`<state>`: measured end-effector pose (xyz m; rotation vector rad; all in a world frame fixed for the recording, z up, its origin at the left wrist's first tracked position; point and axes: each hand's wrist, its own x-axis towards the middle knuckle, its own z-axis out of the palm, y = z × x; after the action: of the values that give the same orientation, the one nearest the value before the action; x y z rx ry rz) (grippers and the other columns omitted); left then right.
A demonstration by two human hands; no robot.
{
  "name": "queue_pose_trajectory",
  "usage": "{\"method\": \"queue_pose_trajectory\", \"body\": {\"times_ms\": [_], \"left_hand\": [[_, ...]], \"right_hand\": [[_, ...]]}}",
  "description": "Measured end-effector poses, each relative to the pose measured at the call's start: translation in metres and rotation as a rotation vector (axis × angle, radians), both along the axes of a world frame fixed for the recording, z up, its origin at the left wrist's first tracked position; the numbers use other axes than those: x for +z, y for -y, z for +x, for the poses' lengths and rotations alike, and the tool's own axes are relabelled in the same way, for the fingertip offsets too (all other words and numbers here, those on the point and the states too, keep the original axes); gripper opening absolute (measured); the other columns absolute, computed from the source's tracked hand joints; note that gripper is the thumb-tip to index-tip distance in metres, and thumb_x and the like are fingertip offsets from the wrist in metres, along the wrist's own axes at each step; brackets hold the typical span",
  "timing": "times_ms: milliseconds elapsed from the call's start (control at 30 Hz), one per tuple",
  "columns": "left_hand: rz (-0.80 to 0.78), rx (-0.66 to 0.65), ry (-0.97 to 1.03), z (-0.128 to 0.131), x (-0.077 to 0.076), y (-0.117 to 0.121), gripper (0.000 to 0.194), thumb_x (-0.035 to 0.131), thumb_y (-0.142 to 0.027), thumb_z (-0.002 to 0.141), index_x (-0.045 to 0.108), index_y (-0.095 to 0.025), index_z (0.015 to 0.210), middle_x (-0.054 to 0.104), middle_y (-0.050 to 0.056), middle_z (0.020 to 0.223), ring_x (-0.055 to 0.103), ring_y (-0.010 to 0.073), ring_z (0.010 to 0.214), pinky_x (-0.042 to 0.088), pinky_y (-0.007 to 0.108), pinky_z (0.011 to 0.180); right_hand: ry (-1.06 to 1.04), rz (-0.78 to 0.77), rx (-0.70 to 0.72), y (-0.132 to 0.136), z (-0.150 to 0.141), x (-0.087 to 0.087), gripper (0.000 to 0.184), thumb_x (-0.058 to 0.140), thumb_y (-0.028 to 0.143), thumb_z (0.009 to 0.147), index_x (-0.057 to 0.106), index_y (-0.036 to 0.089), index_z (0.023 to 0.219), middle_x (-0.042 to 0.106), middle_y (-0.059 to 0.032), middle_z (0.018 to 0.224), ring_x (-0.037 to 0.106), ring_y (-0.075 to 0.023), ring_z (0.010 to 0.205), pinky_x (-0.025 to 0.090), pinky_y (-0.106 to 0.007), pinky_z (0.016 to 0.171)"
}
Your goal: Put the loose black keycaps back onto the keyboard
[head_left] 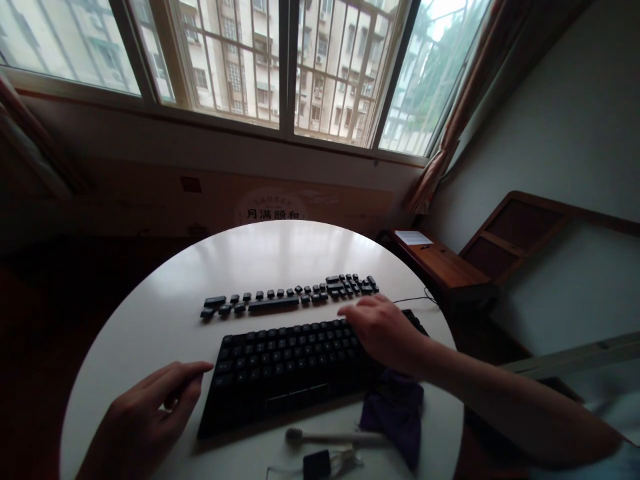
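A black keyboard (pixel 280 367) lies on the round white table (pixel 280 253). My right hand (pixel 383 330) rests on the keyboard's far right part, fingers stretched toward its top edge. My left hand (pixel 150 413) sits beside the keyboard's left end, fingers loosely extended and touching its corner, holding nothing. A row of loose black keycaps (pixel 290 295) lies on the table just beyond the keyboard.
A purple cloth (pixel 395 410) lies at the keyboard's near right corner. A toothbrush (pixel 335 438) and a small black keycap puller (pixel 320 463) lie near the table's front edge. A wooden side table (pixel 440 263) stands to the right. A window (pixel 280 67) is ahead.
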<state>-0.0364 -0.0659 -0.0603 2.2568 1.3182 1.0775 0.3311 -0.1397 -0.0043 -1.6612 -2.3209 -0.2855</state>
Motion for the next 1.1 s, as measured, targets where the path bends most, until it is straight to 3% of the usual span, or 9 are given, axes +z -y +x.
{"method": "queue_pose_trajectory", "body": {"times_ms": [100, 233, 400, 533, 667, 733, 833, 967, 1100], "left_hand": [[0.017, 0.009, -0.03, 0.001, 0.0, 0.0, 0.028, 0.051, -0.04, 0.086, 0.073, -0.024, 0.092, 0.076, 0.001, 0.09, 0.068, 0.0158, 0.072, 0.052, 0.02, 0.059], [0.048, -0.004, -0.025, 0.002, 0.0, 0.001, 0.029, 0.05, -0.039, 0.088, 0.072, -0.022, 0.09, 0.075, 0.002, 0.086, 0.067, 0.016, 0.069, 0.051, 0.021, 0.06], [0.019, -0.002, 0.001, -0.001, -0.005, -0.001, 0.027, 0.051, -0.036, 0.087, 0.073, -0.021, 0.092, 0.074, 0.002, 0.086, 0.066, 0.0153, 0.067, 0.051, 0.019, 0.058], [0.001, 0.002, 0.015, -0.005, -0.01, -0.003, 0.026, 0.053, -0.038, 0.086, 0.074, -0.025, 0.094, 0.074, 0.0, 0.088, 0.065, 0.0141, 0.067, 0.052, 0.019, 0.061], [0.007, 0.02, 0.007, -0.006, -0.011, -0.004, 0.025, 0.053, -0.039, 0.084, 0.074, -0.027, 0.093, 0.074, -0.001, 0.09, 0.065, 0.0139, 0.068, 0.05, 0.02, 0.059], [0.021, 0.022, -0.001, -0.004, -0.01, -0.004, 0.026, 0.053, -0.04, 0.084, 0.074, -0.027, 0.093, 0.074, -0.001, 0.088, 0.063, 0.0134, 0.065, 0.049, 0.02, 0.057], [0.044, 0.024, -0.017, -0.003, -0.009, -0.005, 0.027, 0.053, -0.042, 0.085, 0.074, -0.027, 0.092, 0.073, -0.002, 0.087, 0.063, 0.0131, 0.063, 0.049, 0.021, 0.056], [0.083, 0.021, -0.092, -0.006, -0.012, -0.01, 0.027, 0.051, -0.042, 0.087, 0.073, -0.028, 0.094, 0.074, -0.002, 0.091, 0.065, 0.0127, 0.063, 0.051, 0.021, 0.06], [0.141, -0.014, -0.15, -0.009, -0.014, -0.013, 0.026, 0.052, -0.04, 0.088, 0.072, -0.028, 0.097, 0.074, -0.002, 0.091, 0.063, 0.0113, 0.057, 0.05, 0.02, 0.053]], "right_hand": [[-0.116, 0.03, -0.026, -0.068, 0.039, 0.009, 0.017, 0.064, 0.012, 0.087, 0.074, 0.021, 0.096, 0.073, -0.006, 0.087, 0.063, -0.0207, 0.086, 0.042, -0.032, 0.083], [-0.156, -0.105, -0.004, -0.139, 0.075, -0.001, 0.014, 0.077, 0.017, 0.079, 0.078, 0.023, 0.092, 0.074, -0.0039, 0.086, 0.064, -0.0201, 0.088, 0.044, -0.029, 0.082], [-0.137, -0.194, 0.047, -0.167, 0.079, -0.021, 0.013, 0.079, 0.021, 0.076, 0.08, 0.024, 0.089, 0.075, -0.0021, 0.087, 0.066, -0.0186, 0.085, 0.044, -0.027, 0.08], [-0.123, -0.214, 0.065, -0.172, 0.069, -0.024, 0.01, 0.078, 0.018, 0.077, 0.08, 0.025, 0.083, 0.076, -0.0005, 0.082, 0.067, -0.0178, 0.083, 0.045, -0.027, 0.079], [-0.252, -0.091, 0.065, -0.146, 0.059, -0.008, 0.009, 0.076, 0.02, 0.081, 0.08, 0.024, 0.088, 0.076, -0.0023, 0.084, 0.068, -0.0171, 0.081, 0.046, -0.026, 0.079], [-0.356, -0.045, 0.094, -0.113, 0.054, 0.004, 0.009, 0.076, 0.023, 0.082, 0.08, 0.023, 0.091, 0.076, -0.0027, 0.085, 0.068, -0.0166, 0.08, 0.047, -0.026, 0.078], [-0.422, -0.134, 0.165, -0.048, 0.047, 0.014, 0.01, 0.076, 0.024, 0.083, 0.079, 0.024, 0.093, 0.077, -0.0016, 0.084, 0.069, -0.0156, 0.078, 0.049, -0.026, 0.078], [-0.355, -0.172, 0.11, 0.019, 0.044, 0.003, 0.016, 0.082, 0.015, 0.075, 0.079, 0.025, 0.087, 0.077, -0.0005, 0.082, 0.069, -0.0173, 0.079, 0.047, -0.03, 0.083], [-0.36, -0.115, 0.044, 0.039, 0.045, -0.02, 0.018, 0.081, 0.012, 0.075, 0.079, 0.025, 0.088, 0.077, -0.0001, 0.084, 0.07, -0.0184, 0.082, 0.045, -0.033, 0.084]]}}
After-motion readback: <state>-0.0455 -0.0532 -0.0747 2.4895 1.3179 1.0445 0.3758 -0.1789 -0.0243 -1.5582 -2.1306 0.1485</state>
